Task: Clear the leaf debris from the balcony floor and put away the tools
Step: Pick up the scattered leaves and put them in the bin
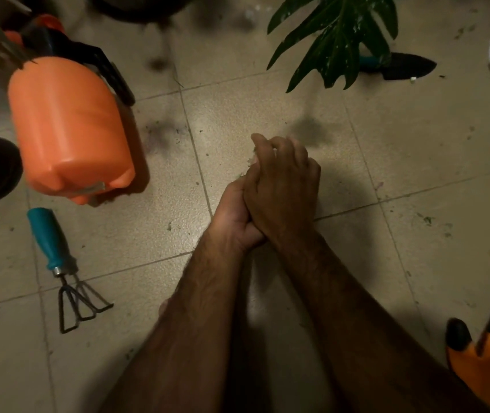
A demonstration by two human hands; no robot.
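- The left hand point(235, 210) and right hand point(282, 186) were pressed together, fingers curled; whether they held leaf debris point(249, 160), I could not tell.
- The hand rake point(59, 260) lay well to the left, nearer the left hand, teal handle pointing away from the person.

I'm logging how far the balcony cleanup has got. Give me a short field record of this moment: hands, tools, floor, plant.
hands: left hand and right hand pressed together over the floor, seemingly cupping bits; contents hidden
hand rake: teal-handled hand rake lying on the tiles, left of the arms
sprayer: orange sprayer on the floor, upper left
trowel: dark trowel lying behind the plant
floor: tile floor with small green specks scattered
gloves: orange glove at lower right edge
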